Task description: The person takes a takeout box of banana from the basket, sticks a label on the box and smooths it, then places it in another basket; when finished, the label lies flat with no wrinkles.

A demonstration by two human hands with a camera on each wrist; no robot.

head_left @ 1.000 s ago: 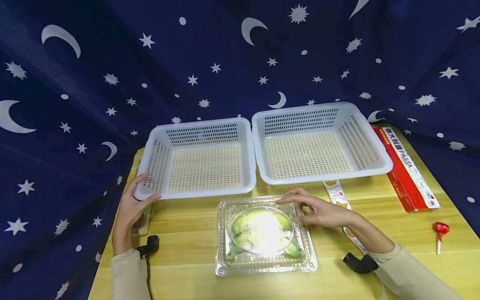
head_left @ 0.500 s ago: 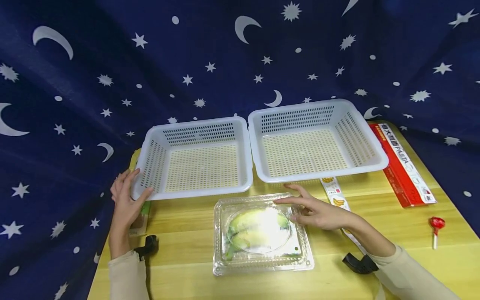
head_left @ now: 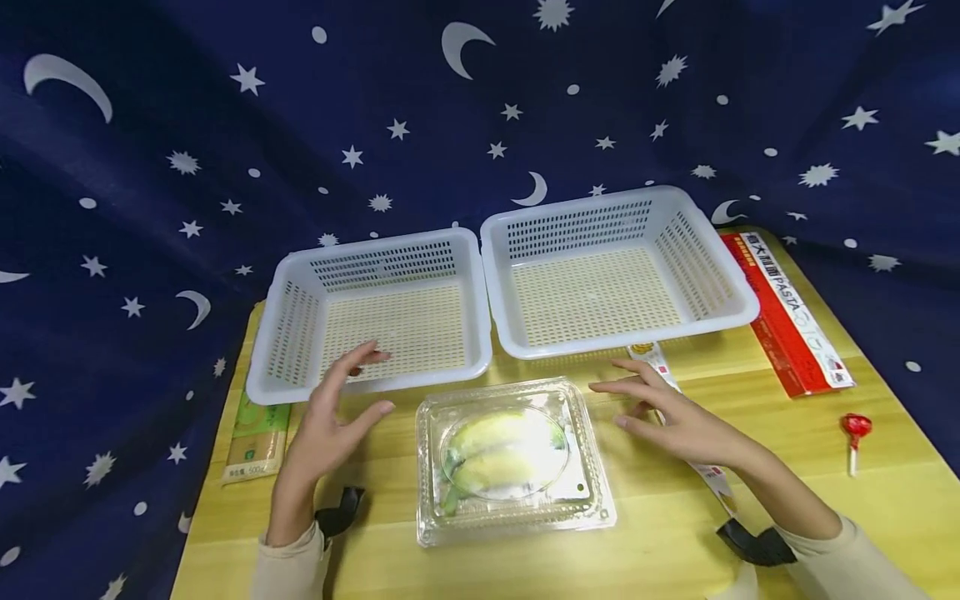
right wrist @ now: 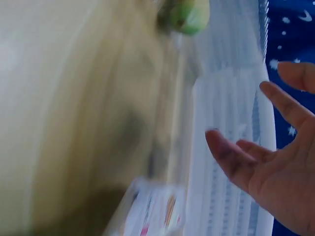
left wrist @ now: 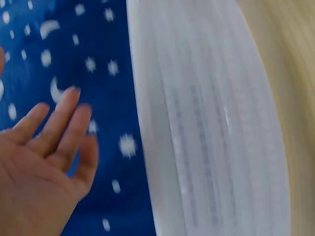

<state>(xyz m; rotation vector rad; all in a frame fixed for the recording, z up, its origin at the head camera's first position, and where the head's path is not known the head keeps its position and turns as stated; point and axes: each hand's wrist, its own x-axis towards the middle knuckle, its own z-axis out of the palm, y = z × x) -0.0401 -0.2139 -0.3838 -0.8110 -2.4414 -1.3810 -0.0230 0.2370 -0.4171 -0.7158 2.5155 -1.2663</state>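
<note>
My left hand (head_left: 330,433) hovers over the near edge of the left white basket (head_left: 474,308), fingers spread and holding nothing. In the left wrist view, the fingers (left wrist: 66,125) of that hand are apart from the basket's wall. To the right of a clear plastic clamshell box (head_left: 517,527), my right hand (head_left: 667,417) hangs with loosely bent fingers and nothing in them. Inside the lidded box lies long yellow-green fruit (head_left: 487,467), partly hidden by glare. A paper strip printed with bananas (head_left: 652,357) runs partly beneath the right hand.
A second white basket (head_left: 600,221) stands against the first on its right. A green and brown packet (head_left: 255,442) lies at the left, partly under the left basket. A red pasta box (head_left: 780,333) and a red lollipop (head_left: 857,427) lie at the right.
My left hand has let go of the left basket's corner and moved right. My right hand has drawn back from the clamshell box. The head view has shifted slightly.
</note>
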